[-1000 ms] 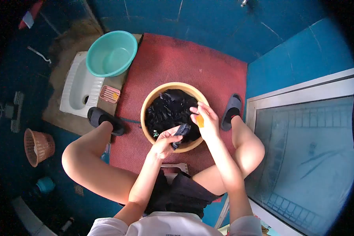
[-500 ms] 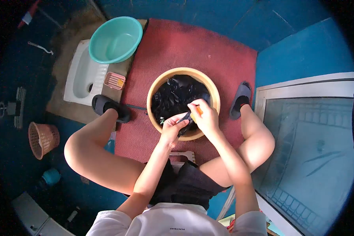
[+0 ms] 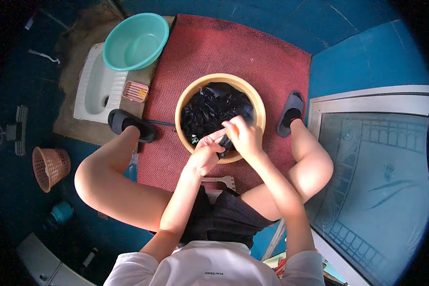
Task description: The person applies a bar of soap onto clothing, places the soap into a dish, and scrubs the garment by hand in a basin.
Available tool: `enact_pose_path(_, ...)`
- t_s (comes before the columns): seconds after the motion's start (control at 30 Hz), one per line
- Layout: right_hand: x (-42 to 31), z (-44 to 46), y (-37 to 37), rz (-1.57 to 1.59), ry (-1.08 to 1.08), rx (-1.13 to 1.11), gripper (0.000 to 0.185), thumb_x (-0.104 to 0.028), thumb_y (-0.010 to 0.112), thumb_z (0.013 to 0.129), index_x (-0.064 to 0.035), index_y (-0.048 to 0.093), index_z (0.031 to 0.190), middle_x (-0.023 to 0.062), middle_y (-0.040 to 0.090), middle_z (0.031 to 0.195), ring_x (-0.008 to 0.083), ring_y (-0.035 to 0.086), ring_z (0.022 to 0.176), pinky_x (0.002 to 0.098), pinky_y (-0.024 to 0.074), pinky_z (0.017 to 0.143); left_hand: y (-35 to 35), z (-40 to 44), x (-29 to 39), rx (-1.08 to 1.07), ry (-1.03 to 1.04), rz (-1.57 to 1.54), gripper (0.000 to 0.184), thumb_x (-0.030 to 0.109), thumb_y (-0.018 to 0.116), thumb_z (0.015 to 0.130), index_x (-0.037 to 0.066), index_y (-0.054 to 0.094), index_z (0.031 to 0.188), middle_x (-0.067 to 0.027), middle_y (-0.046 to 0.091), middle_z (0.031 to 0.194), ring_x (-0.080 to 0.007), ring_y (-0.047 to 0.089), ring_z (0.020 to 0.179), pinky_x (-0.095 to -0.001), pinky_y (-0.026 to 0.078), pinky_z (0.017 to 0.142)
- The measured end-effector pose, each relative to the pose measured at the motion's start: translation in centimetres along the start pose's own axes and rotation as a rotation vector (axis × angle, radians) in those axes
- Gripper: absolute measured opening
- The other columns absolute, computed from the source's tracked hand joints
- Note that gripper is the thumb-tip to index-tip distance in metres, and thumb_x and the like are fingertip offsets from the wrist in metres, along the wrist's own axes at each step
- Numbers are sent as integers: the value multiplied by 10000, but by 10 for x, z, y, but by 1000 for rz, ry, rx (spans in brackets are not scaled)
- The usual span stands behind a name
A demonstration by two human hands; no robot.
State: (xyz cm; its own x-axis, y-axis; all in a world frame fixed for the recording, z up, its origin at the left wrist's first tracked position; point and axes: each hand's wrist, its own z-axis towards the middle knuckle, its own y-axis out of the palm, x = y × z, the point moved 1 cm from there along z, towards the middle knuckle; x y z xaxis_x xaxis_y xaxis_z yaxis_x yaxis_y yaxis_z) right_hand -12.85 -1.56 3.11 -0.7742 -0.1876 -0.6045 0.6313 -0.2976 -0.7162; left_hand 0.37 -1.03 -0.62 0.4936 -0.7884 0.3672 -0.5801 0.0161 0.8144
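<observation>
Blue tiled walls (image 3: 291,28) close in a small washroom floor, where a red mat (image 3: 224,47) runs from under you to the far wall. On it stands your yellow basin (image 3: 260,106), set between your feet, which seems to put it square under both arms. Dark clothes (image 3: 215,102) fill it, bunched below the rim.

Your left hand (image 3: 207,155) grips a dark cloth (image 3: 225,145) between thumb and fingers at the near side of the basin; holding it over the opening probably lets any drips fall back inside. Your right hand (image 3: 245,138) is closed just beside it, fingertips meeting the cloth, apparently around an orange piece (image 3: 229,136) that the fingers mostly cover.

Mind the near rim: it lies right under your wrists and could catch them if you lower both. Past the far rim, mat stretches toward the wall, giving you the most room forward. Sideways is tighter: your right slipper (image 3: 284,125) is near the rim, with the glass door (image 3: 376,167) beyond your knee. To your left come the left slipper (image 3: 148,134), then the pink soap dish (image 3: 135,91) and the turquoise basin (image 3: 160,44) by the squat toilet (image 3: 87,95).
</observation>
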Motion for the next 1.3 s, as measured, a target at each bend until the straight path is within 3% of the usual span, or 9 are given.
enact_pose_path(0.1, 5, 6, -2, -20, 166, -7, 152, -214, 573, 801, -93, 508, 737, 80, 527, 490, 242, 561, 448, 343, 394, 383, 9, -1, 3, -62, 33, 6, 566, -159, 413, 595, -32, 485, 1142, -83, 526, 1152, -135, 472, 1078, -225, 309, 937)
enact_pose_path(0.13, -2, 3, -5, 33, 206, -83, 100, -181, 563, 810, -86, 544, 784, 114, 570, 600, 282, 582, 534, 358, 416, 433, 8, -1, 2, -34, 39, 21, 571, -165, 413, 594, -32, 483, 1145, -84, 527, 1149, -137, 467, 1086, -226, 305, 940)
enact_pose_path(0.73, -7, -7, 3, -22, 109, -32, 160, -239, 549, 814, -101, 507, 745, 99, 514, 468, 283, 549, 438, 384, 398, 390, 12, -6, 6, -27, 26, 47, 583, -178, 398, 619, -19, 448, 1178, -82, 527, 1144, -125, 460, 1087, -225, 350, 900)
enact_pose_path(0.87, 9, 6, -10, 43, 337, 10, 110, -201, 524, 839, -92, 512, 841, 116, 562, 624, 275, 574, 547, 354, 423, 476, 14, -8, 7, 2, 39, -11, 531, -162, 463, 692, -12, 413, 1199, -105, 557, 1089, -133, 528, 993, -222, 408, 841)
enact_pose_path(0.9, 14, 6, -10, 190, 342, 68, 120, -192, 508, 853, -74, 512, 874, 92, 580, 716, 194, 586, 630, 308, 439, 509, 15, -7, 6, 0, 41, -12, 531, -162, 463, 692, -12, 413, 1199, -105, 557, 1089, -133, 528, 993, -222, 408, 841)
enact_pose_path(1.0, 20, 8, -10, 497, 300, 36, 137, -179, 491, 866, -58, 519, 924, 57, 574, 863, 123, 557, 744, 258, 452, 579, 13, -5, 6, 88, 105, 27, 485, -132, 512, 724, -18, 410, 1185, -110, 595, 1001, -142, 574, 895, -226, 430, 816)
enact_pose_path(1.1, 14, 9, -8, 857, 660, -230, 182, -160, 454, 882, -41, 516, 1006, 28, 548, 978, 109, 526, 835, 242, 432, 739, 10, -4, 5, 177, 140, 116, 396, -121, 530, 725, -17, 467, 1102, -100, 616, 931, -143, 586, 855, -240, 445, 805)
enact_pose_path(1.17, 16, 8, 5, 742, 362, -190, 199, -157, 445, 884, -39, 507, 1032, 43, 547, 989, 113, 518, 877, 249, 417, 780, 3, -1, 1, 161, 231, 144, 332, -127, 543, 713, -5, 505, 1020, -94, 616, 916, -137, 586, 842, -244, 460, 781)
enact_pose_path(1.3, 7, 5, 13, 801, 411, -295, 231, -165, 432, 889, -41, 499, 1071, 53, 544, 1009, 117, 511, 900, 263, 397, 820, 7, -2, -2, 147, 253, 109, 295, -132, 542, 712, 5, 518, 972, -91, 617, 893, -133, 586, 822, -243, 468, 770)
